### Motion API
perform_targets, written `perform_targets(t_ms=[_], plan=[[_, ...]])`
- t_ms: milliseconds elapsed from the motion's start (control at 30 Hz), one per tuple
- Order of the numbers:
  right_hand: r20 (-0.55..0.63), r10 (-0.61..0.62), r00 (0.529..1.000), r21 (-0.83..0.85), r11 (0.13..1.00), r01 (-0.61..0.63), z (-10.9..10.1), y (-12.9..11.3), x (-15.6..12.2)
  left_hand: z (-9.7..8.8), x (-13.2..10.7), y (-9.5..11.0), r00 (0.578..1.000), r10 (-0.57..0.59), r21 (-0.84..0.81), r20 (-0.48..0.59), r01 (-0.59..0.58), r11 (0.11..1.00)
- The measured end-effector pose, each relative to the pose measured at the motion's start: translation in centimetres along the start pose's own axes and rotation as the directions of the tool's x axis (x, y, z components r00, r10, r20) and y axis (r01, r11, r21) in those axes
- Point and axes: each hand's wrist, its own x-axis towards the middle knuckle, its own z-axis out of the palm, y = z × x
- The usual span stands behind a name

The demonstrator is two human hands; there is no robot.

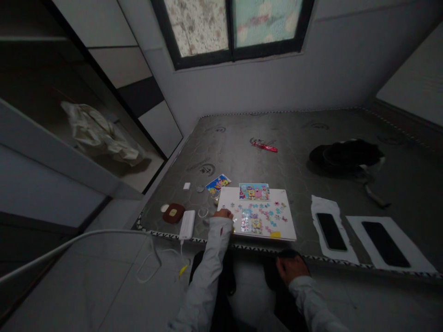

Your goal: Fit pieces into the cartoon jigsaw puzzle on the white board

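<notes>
My left hand is at the left edge of a white board, its fingers bent together. Whatever the fingertips hold, if anything, is too small to make out. On the board lies a partly joined jigsaw puzzle with a yellow cartoon figure. Loose puzzle pieces are scattered to its right and above it. A cartoon picture card overlaps the board's far edge, and a second blue card lies beyond the far left corner. My right hand rests on my right knee, loosely curled, apart from the board.
A white power bank with a cable and a brown case lie left of the board. To the right are two phones on white sheets. A black bag and a red packet lie farther back on the grey mattress.
</notes>
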Motion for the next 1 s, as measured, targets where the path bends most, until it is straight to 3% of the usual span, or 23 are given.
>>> perform_targets(t_ms=[233,400,500,567,700,833,1000], plan=[[0.028,-0.01,1.0,0.015,1.0,0.01,0.1,0.1,0.0,-0.9,-1.7,-1.4,0.995,0.015,-0.048,-0.095,-0.02,0.999],[0.035,-0.014,0.999,0.006,1.0,0.014,-0.1,0.2,0.0,-1.3,-5.0,-4.7,0.976,0.004,-0.094,-0.217,-0.025,0.995],[0.022,-0.011,1.0,-0.005,1.0,0.011,-0.2,0.1,-0.2,0.2,-7.1,-8.2,0.963,-0.019,0.033,-0.267,0.029,0.999],[0.02,-0.01,1.0,-0.008,1.0,0.011,-0.3,0.0,-0.2,1.9,-8.5,-10.8,0.979,-0.036,0.164,-0.199,0.07,0.984],[0.029,-0.011,1.0,-0.013,1.0,0.011,-0.6,-0.2,-0.1,5.2,-10.6,-14.0,0.994,-0.068,0.208,-0.089,0.086,0.974],[0.039,-0.002,0.999,-0.021,1.0,0.002,-0.9,-0.3,0.0,6.5,-10.9,-14.1,0.995,-0.074,0.201,-0.066,0.086,0.976],[0.043,0.016,0.999,-0.028,1.0,-0.014,-1.1,-0.6,0.2,5.8,-10.2,-13.3,0.991,-0.087,0.176,-0.097,0.103,0.979]])
